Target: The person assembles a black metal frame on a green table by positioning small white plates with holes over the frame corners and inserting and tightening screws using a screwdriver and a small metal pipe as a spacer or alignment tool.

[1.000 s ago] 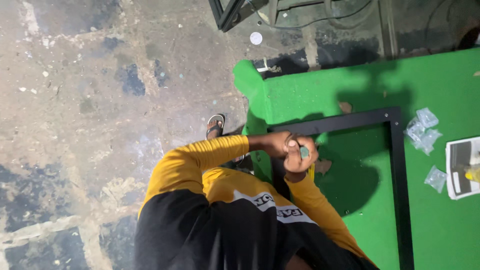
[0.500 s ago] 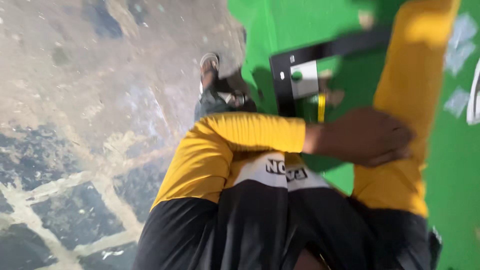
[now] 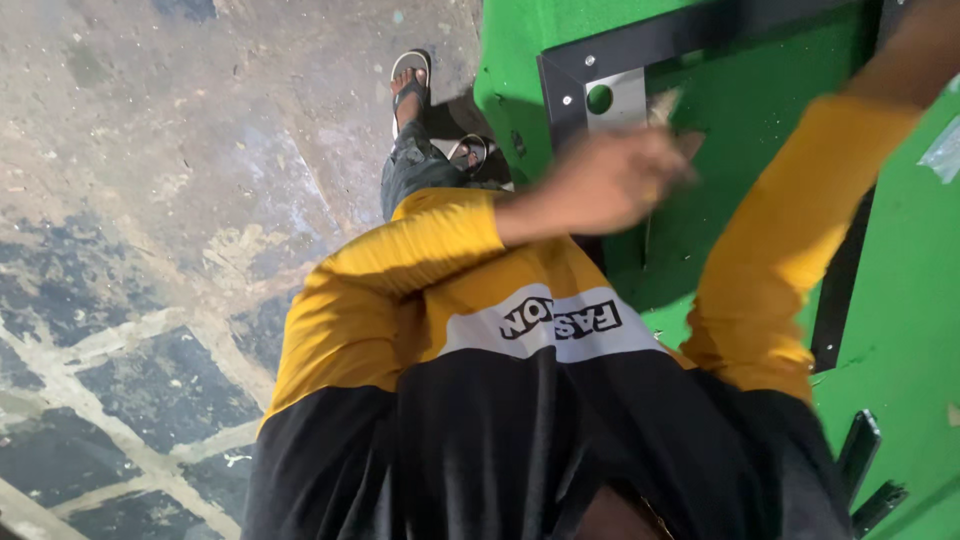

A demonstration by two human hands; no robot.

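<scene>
Black frame (image 3: pixel 600 55) lies on the green table (image 3: pixel 900 330), metal corner plate (image 3: pixel 618 100) at its near corner — my left hand (image 3: pixel 610 180) hovers just below it, blurred, grip unclear — right arm reaches past, hand out of view.

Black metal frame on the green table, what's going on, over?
Left hand blurred, just below black metal frame with silver corner plate. Right hand out of frame, only yellow sleeve showing. Nothing blocking on green table.
</scene>
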